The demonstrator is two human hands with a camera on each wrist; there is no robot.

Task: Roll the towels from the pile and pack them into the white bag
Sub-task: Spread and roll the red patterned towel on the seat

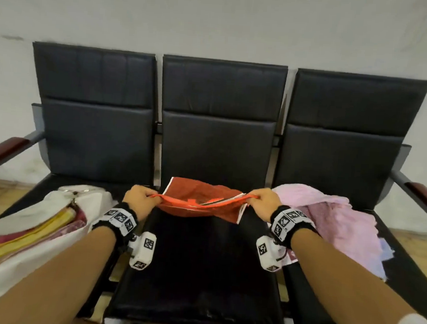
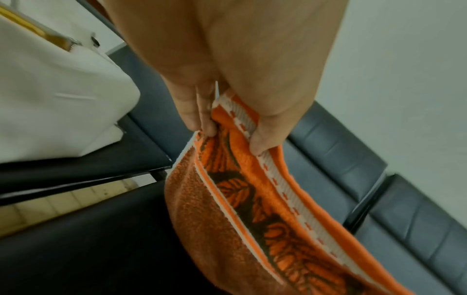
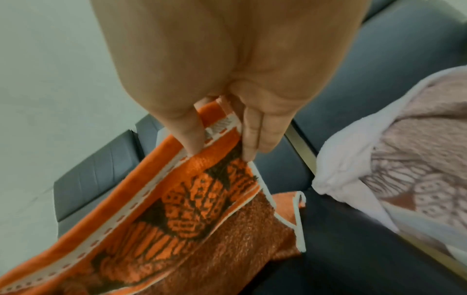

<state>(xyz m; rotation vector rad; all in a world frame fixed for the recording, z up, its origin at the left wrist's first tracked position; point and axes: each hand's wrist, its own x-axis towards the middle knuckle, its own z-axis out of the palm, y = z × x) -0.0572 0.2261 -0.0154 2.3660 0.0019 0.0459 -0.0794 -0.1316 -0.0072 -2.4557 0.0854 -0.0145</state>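
Observation:
An orange towel (image 1: 202, 201) with a dark leaf pattern and white edging hangs stretched over the middle black seat (image 1: 200, 262). My left hand (image 1: 139, 198) pinches its left corner, and my right hand (image 1: 265, 199) pinches its right corner. In the left wrist view thumb and fingers (image 2: 202, 119) clamp the towel (image 2: 252, 199) edge. The right wrist view shows the same kind of pinch on the towel (image 3: 189, 219). A pile of pink and white towels (image 1: 334, 221) lies on the right seat. The white bag (image 1: 51, 226) lies open on the left seat, with yellow and red cloth inside.
The three black seats are joined in a bench with dark red armrests (image 1: 3, 152) at both ends. A white wall rises behind the backrests (image 1: 221, 111). Wooden floor shows at the sides. The pink towel pile (image 3: 404, 159) lies close to my right hand.

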